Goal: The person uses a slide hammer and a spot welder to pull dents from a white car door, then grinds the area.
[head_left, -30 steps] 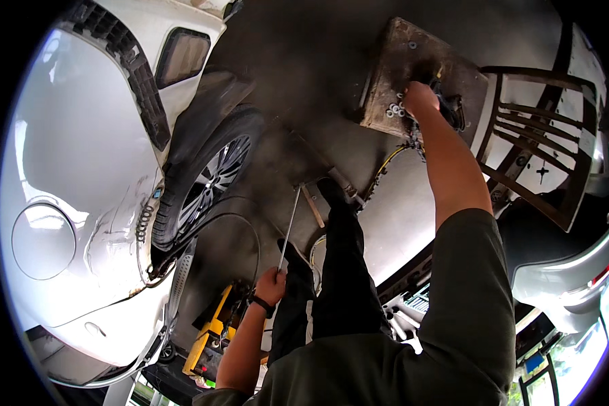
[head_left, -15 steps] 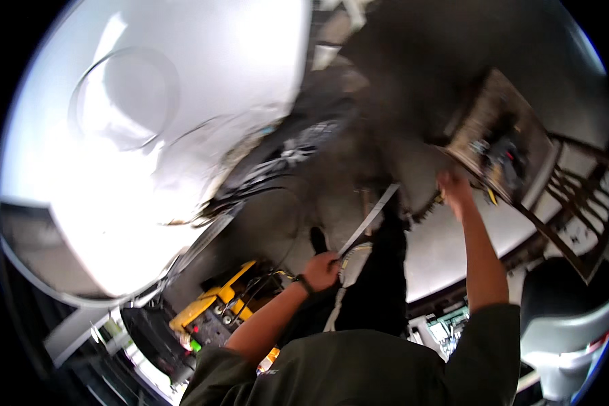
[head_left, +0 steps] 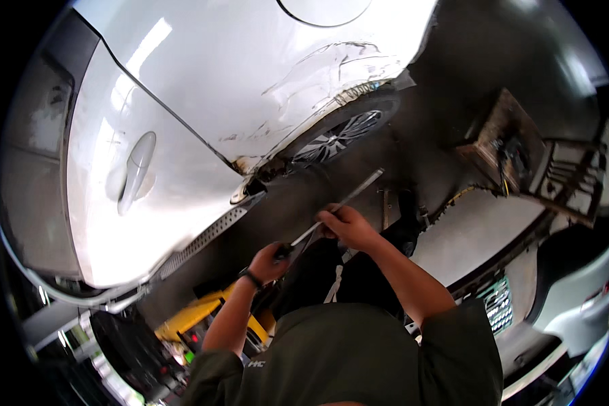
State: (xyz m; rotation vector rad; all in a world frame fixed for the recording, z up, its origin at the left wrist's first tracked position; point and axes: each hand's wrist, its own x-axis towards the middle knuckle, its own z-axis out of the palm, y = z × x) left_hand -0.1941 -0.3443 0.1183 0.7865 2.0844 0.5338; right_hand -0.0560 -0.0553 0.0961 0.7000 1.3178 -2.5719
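Note:
My left hand (head_left: pixel 266 263) grips the dark handle end of a long metal bar (head_left: pixel 364 186). My right hand (head_left: pixel 348 227) is closed on the bar's shaft, farther up and to the right. The bar slants upward to the right beside a white car (head_left: pixel 183 135). The car's rear panel (head_left: pixel 325 71) is creased and scuffed above the wheel arch, with a black tyre and alloy wheel (head_left: pixel 338 134) below it. The lower edge near the sill looks bent, with a perforated strip (head_left: pixel 206 237) running along it.
A worn wooden stand (head_left: pixel 487 142) with dark tools on it and a slatted wooden chair (head_left: pixel 565 176) are at the right. A yellow machine (head_left: pixel 189 318) lies at lower left. A yellow hose (head_left: pixel 463 195) crosses the floor. Another car (head_left: pixel 582 304) stands at lower right.
My right hand has left the wooden stand and come down onto the bar. The view has swung toward the car's door and rear panel, and both hands sit closer together.

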